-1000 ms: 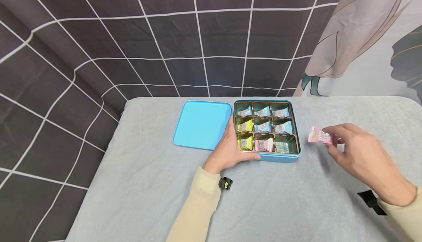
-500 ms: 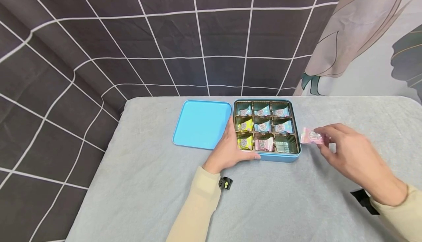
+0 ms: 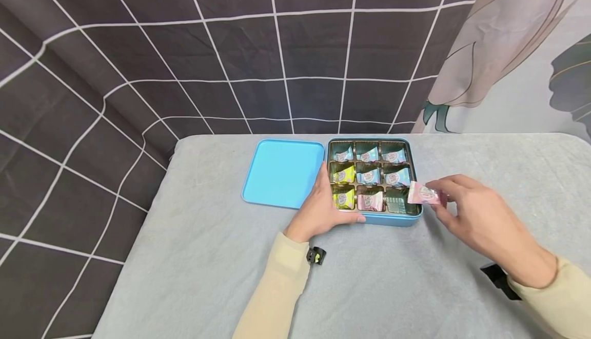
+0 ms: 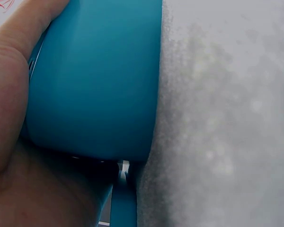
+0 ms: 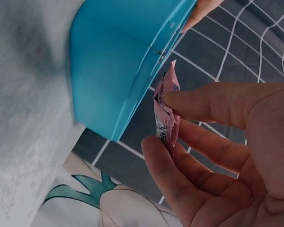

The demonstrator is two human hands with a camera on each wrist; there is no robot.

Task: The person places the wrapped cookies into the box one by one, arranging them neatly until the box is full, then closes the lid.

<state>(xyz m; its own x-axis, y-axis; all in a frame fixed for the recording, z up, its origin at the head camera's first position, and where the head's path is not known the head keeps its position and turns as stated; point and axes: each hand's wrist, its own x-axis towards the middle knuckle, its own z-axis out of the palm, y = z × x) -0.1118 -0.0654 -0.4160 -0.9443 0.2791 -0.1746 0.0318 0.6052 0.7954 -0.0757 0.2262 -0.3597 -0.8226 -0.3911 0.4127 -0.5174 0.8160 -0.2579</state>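
Observation:
In the head view a blue tin (image 3: pixel 392 219) holds a dark tray divided into compartments. Wrapped candies lie in it: a pink one (image 3: pixel 371 201), yellow ones (image 3: pixel 343 199) and several light blue ones (image 3: pixel 398 177). The front right compartment (image 3: pixel 398 201) shows its bare ribbed bottom. My left hand (image 3: pixel 318 211) rests against the tin's front left corner, thumb along the front wall and straight fingers along the left side. Between thumb and fingertips, my right hand (image 3: pixel 480 216) pinches a pink wrapped candy (image 3: pixel 424 194), which overlaps the tin's right rim. The right wrist view shows the held candy (image 5: pixel 166 111) edge-on.
A light blue lid (image 3: pixel 283 172) lies flat to the left of the tin. Both sit near the back edge of a table under a grey cloth (image 3: pixel 194 257). Behind hang a dark curtain with a white grid (image 3: pixel 309 46) and a floral curtain (image 3: pixel 498 46).
My right hand has moved left with the pink candy, from beside the tin to over its right rim. The left hand, tin and lid have stayed in place.

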